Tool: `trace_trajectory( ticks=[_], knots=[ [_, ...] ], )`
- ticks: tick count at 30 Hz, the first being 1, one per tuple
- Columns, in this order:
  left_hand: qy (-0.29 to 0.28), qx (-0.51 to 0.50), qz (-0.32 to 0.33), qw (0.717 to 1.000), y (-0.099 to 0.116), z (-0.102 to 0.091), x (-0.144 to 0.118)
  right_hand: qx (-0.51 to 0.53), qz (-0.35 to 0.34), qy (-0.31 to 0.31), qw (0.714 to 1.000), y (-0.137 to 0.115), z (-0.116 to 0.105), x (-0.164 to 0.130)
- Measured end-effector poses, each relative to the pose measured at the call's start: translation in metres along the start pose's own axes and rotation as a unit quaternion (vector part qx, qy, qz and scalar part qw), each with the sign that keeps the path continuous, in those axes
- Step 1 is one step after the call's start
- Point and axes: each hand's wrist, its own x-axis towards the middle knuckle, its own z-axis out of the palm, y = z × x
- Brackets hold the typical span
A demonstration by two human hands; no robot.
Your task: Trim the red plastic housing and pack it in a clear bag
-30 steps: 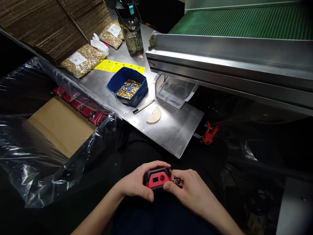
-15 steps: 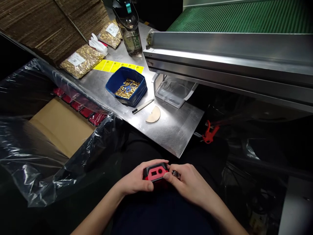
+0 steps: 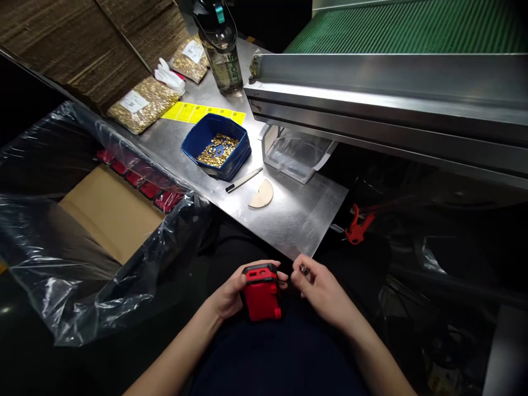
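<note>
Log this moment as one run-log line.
left hand: holding red-and-black boxy case | right hand: gripping small shiny metallic piece, apart from case | blue angular bin: gold-coloured pieces inside

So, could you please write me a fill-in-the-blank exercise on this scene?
The person's ____ hand holds the red-and-black device.
The bin containing small gold pieces is coloured ____.
The ribbed belt at the upper right is coloured ____.
The visible labelled bags on the table number ____.
Missing words: left; blue; green; two.

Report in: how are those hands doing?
Left hand holding red-and-black device. Right hand apart from it, clutching small shiny piece. Nothing visible between right hand and device.
</note>
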Motion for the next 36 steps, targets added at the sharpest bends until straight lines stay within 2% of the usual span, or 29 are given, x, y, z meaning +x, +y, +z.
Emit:
trace_trajectory(
  ticks=[5, 10, 14, 17, 21, 23, 25, 27, 28, 31, 36],
  knots=[
    [-0.012, -0.183, -0.017, 0.983, -0.010, -0.005, 0.000, -0.119, 0.013, 0.098, 0.988, 0.021, -0.011, 0.029],
    [0.015, -0.243, -0.037, 0.969, -0.009, -0.010, 0.004, -0.182, -0.022, 0.165, 0.969, 0.019, -0.016, 0.072],
    [0.047, -0.268, -0.027, 0.962, -0.009, -0.014, 0.005, -0.222, -0.048, 0.201, 0.953, 0.020, -0.013, 0.099],
    [0.076, -0.278, -0.013, 0.957, -0.008, -0.014, 0.005, -0.235, -0.050, 0.230, 0.943, 0.022, -0.006, 0.101],
    [0.142, -0.280, -0.004, 0.949, -0.004, -0.012, 0.007, -0.222, -0.047, 0.270, 0.936, 0.019, 0.003, 0.077],
    [0.166, -0.284, -0.007, 0.945, -0.003, -0.012, 0.009, -0.166, -0.074, 0.224, 0.958, 0.014, 0.008, 0.060],
    [0.180, -0.295, -0.002, 0.938, -0.002, -0.012, 0.014, -0.095, -0.119, 0.111, 0.982, 0.008, 0.015, 0.044],
    [0.192, -0.314, 0.009, 0.930, -0.002, -0.011, 0.017, -0.068, -0.164, 0.007, 0.984, 0.003, 0.022, 0.033],
    [0.197, -0.324, 0.011, 0.925, -0.002, -0.011, 0.019, -0.072, -0.180, -0.015, 0.981, 0.002, 0.025, 0.029],
    [0.185, -0.343, 0.006, 0.921, -0.002, -0.009, 0.019, -0.073, -0.192, -0.011, 0.979, -0.001, 0.031, 0.024],
    [0.051, -0.324, -0.025, 0.944, -0.011, -0.012, 0.010, 0.020, -0.189, 0.006, 0.982, -0.014, 0.027, 0.020]
  ],
)
